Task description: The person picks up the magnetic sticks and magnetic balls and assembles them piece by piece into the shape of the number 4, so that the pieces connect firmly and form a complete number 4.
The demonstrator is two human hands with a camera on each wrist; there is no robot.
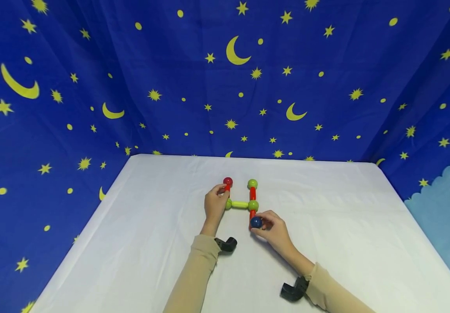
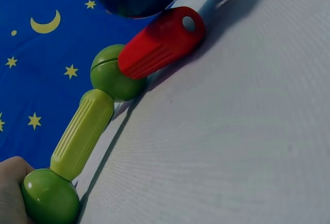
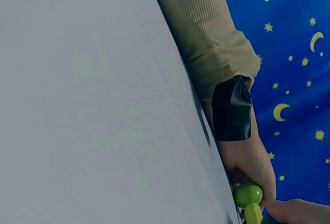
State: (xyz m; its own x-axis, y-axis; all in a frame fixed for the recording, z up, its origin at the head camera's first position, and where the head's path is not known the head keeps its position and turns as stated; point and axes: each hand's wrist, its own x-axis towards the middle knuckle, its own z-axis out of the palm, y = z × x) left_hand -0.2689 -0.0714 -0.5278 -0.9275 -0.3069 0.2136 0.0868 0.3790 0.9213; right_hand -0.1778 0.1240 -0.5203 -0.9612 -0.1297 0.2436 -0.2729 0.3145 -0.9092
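A construction of rods and balls lies on the table. My left hand [image 1: 214, 204] pinches the left red rod [image 1: 227, 188], between a dark red ball [image 1: 228, 181] and a green ball [image 2: 50, 197]. A yellow-green rod [image 1: 240, 204] joins that green ball to another green ball [image 1: 253, 205]. From there one red rod [image 1: 253, 193] runs to a far green ball [image 1: 252, 184], and a nearer red rod [image 2: 162, 44] points toward me. My right hand [image 1: 275, 230] holds a dark blue ball [image 1: 256, 222] at this rod's near end; whether they touch, I cannot tell.
The white tablecloth [image 1: 150, 261] surrounds the construction. Dark blue cloth [image 1: 193, 78] with yellow moons and stars hangs behind and beside the table. Each wrist wears a black camera mount, the left one [image 1: 226, 244] and the right one [image 1: 294, 290].
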